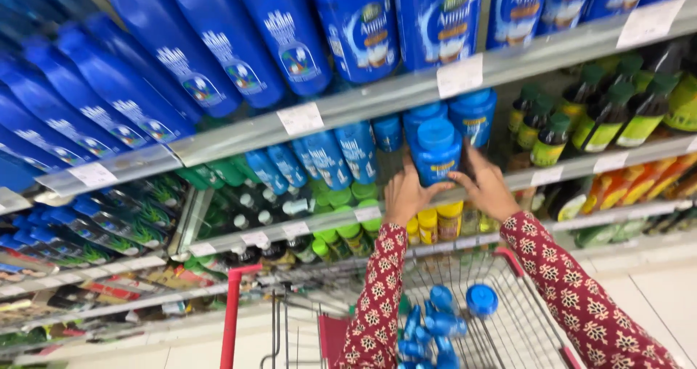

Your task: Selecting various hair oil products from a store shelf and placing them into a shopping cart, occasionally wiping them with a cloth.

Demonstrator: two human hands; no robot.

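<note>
On shelf edge: hands (pixel 405 195) (pixel 488 187) apparently gripping blue bottle (pixel 436 151).

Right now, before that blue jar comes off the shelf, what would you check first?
1. Both hands on the blue jar: ok, left hand and right hand flank it.
2. Grip closed firmly around it: cannot tell, the image is blurred.
3. Neighbouring blue jars clear of it: not ok, they stand close behind.
4. Room in the cart below: ok, blue containers fill only part.
5. Shelf edge free of obstruction: ok.
</note>
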